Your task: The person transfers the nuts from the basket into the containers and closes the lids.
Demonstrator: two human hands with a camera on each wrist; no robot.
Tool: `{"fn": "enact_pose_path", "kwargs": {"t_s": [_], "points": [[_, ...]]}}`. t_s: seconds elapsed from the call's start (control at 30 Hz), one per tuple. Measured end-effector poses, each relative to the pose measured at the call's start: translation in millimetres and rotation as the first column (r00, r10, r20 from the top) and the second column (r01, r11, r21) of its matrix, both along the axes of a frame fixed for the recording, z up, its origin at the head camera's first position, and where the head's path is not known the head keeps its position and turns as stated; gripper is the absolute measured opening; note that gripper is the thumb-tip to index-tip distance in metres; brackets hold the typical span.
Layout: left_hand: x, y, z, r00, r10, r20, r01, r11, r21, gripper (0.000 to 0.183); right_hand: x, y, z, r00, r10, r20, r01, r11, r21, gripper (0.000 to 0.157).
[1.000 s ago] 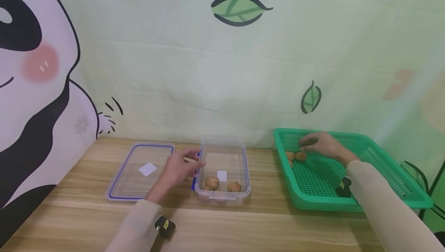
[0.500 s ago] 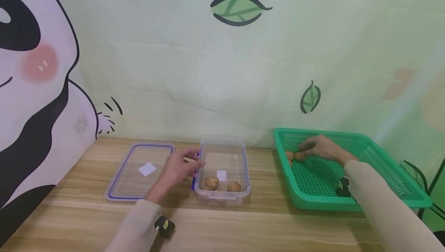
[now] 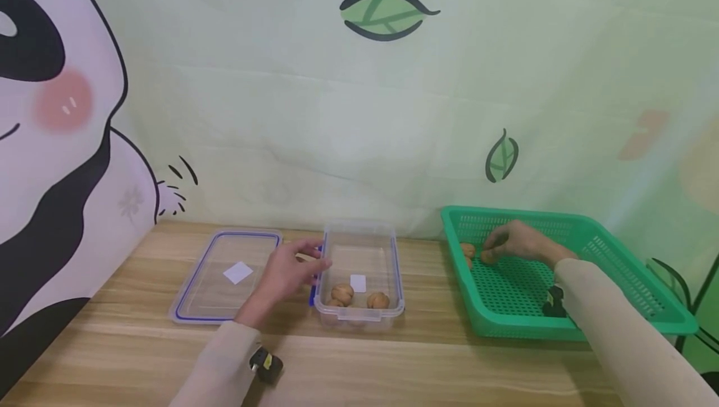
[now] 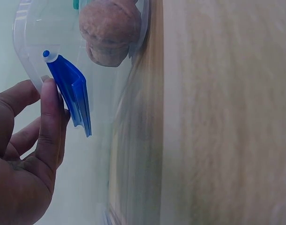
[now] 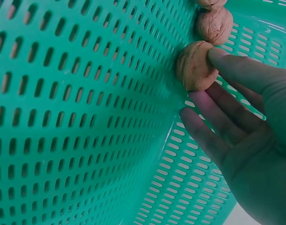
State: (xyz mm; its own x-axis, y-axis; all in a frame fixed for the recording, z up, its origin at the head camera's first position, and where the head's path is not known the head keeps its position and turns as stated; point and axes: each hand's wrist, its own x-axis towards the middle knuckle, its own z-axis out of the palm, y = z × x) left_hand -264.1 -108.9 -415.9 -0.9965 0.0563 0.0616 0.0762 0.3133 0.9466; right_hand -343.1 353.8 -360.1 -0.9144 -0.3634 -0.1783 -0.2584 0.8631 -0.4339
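My right hand reaches into a green perforated basket, pinching a walnut between thumb and fingertips. Two other walnuts lie close by, at the basket's left end. On the other side, my left hand is at the left rim of a clear plastic food container. Its thumb and fingers pinch that rim beside a blue locking clip. Several walnuts sit at the container's near end, around a white label.
A clear lid with a blue seal and a white label lies left of the container, partly behind the left hand. All stand on a wooden table. A printed cloth hangs behind. Black cables run at the far right.
My right hand has come down onto the walnut, gripped it and drawn it slightly right, away from the other walnuts. The left hand has stayed at the container's rim.
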Motion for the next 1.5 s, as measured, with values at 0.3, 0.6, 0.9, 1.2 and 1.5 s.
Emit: {"fn": "enact_pose_path", "kwargs": {"t_s": [0.3,0.6,0.9,1.2,1.5], "points": [[-0.8,-0.2,0.8,1.000,-0.002,-0.004,0.002,1.000,-0.002,0.048,1.2,0.0,0.9,1.000,0.016,0.020,-0.016,1.000,0.009,0.035],[-1.5,0.0,0.8,1.000,0.003,0.009,-0.003,1.000,-0.007,0.048,1.3,0.8,2.1,1.000,0.007,0.027,-0.007,1.000,0.017,0.038],[0.8,0.3,2.0,1.000,-0.003,0.009,0.003,1.000,-0.012,0.048,5.6,-1.8,13.7,0.998,-0.057,-0.007,0.057,0.998,-0.010,0.045],[1.9,-0.1,1.9,1.000,-0.005,0.004,0.005,1.000,-0.003,0.049,13.3,-12.5,39.6,0.993,-0.094,-0.067,0.088,0.992,-0.093,0.049],[2.3,-0.4,2.1,1.000,-0.004,0.007,0.004,1.000,-0.007,0.049,22.8,-28.2,62.5,0.986,-0.143,-0.089,0.127,0.979,-0.161,0.052]]}}
